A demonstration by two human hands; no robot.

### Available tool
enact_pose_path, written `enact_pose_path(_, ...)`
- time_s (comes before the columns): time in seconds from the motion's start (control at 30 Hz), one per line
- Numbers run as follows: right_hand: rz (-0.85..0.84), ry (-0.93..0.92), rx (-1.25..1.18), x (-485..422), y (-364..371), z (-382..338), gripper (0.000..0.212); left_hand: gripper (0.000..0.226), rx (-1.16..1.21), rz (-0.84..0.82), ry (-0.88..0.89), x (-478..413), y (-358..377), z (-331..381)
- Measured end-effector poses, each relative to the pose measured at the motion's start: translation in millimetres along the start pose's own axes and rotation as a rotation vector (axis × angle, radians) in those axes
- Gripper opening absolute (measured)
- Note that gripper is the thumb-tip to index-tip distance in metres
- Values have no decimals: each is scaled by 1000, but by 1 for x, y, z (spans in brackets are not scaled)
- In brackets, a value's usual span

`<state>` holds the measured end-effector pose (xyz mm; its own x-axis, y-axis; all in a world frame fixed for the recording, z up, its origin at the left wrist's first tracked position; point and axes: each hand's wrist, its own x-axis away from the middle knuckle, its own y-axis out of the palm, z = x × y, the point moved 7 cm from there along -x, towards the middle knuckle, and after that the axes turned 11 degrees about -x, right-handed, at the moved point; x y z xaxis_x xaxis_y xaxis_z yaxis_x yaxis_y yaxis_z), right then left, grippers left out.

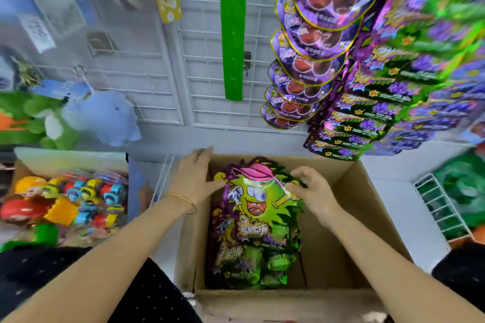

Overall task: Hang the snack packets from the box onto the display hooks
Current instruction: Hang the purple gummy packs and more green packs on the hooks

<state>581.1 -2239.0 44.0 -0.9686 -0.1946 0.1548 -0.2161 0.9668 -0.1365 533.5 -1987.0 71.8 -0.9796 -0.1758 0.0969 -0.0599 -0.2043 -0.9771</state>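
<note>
Beneath wire racks (210, 42), the boxed snack packet (258, 207) is lying between the left hand (195, 181), fingers spreading, and the right hand (313, 193), fingers curling onto it.

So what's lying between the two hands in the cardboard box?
The top snack packet, green cartoon face with a pink cap, lies between the left hand and right hand, inside the cardboard box; head view.

An open cardboard box (341, 217) held a stack of packets (252, 267) in green and purple foil. The top packet (258, 204) lay face up, showing a spiky green cartoon face in a pink cap. Hung packets (367, 113) overlapped in rows at upper right, their hooks hidden.
</note>
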Motion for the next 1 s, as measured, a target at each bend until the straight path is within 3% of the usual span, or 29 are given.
enact_pose_path(0.1,-90,-49,-27,-3,5,-45,27,78,241,43,157,-3,-36,31)
enact_pose_path(0.2,-97,-99,-53,-11,8,-79,31,41,424,54,158,-11,-62,43)
enact_pose_path(0.3,-165,-225,28,-20,22,-122,27,14,380,242,125,-25,-101,34)
enact_pose_path(0.43,-183,-491,147,-44,52,-192,44,13,290,604,144,-27,-162,21)
enact_pose_path(0.57,-58,-704,313,-58,83,-220,28,14,262,760,191,-31,-182,10)
enact_pose_path(0.63,-30,-681,385,-66,96,-207,21,18,223,689,178,-46,-169,2)
enact_pose_path(0.77,14,-542,525,-84,100,-163,21,36,408,292,185,-85,-133,3)
enact_pose_path(0.87,46,-473,540,-87,101,-150,25,46,569,342,150,-107,-141,9)
enact_pose_path(1.0,72,-399,510,-94,99,-144,24,40,662,385,120,-128,-146,24)
